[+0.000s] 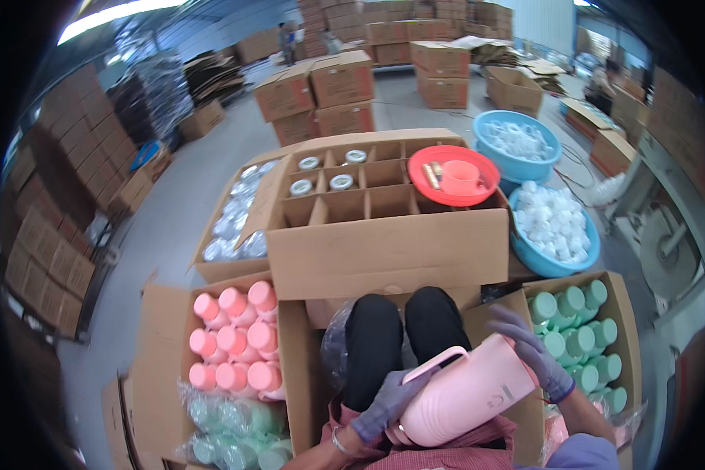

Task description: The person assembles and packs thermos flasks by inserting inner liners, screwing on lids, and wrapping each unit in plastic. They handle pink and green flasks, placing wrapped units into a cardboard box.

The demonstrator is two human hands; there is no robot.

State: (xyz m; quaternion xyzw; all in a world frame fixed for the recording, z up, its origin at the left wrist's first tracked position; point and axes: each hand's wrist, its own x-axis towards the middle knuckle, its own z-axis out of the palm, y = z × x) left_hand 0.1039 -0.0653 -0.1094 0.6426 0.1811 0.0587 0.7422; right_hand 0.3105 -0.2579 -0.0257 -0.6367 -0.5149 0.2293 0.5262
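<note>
A pale pink vacuum jug [458, 399] with a side handle lies slanted over my lap, its narrow neck towards the lower left. My left hand [388, 402], in a grey glove, grips it at the handle and neck. My right hand [531, 352], also gloved and slightly blurred, is at the jug's wide end, where a reddish rim shows. Its fingers are spread, and its palm side is hidden. Left of my knees, a carton [235, 279] holds pink-capped bottles [232, 341] and plastic-wrapped green ones [235, 420]. Right of me, another carton [625, 329] holds green-capped bottles [578, 341].
Ahead stands a divided carton [388, 252] with several silvery round tops in its cells. A red basin [432, 191] with a pink cup [460, 177] rests on it. Blue tubs [520, 258] of white parts stand at right. Stacked cartons [343, 85] and distant people [605, 88] are beyond.
</note>
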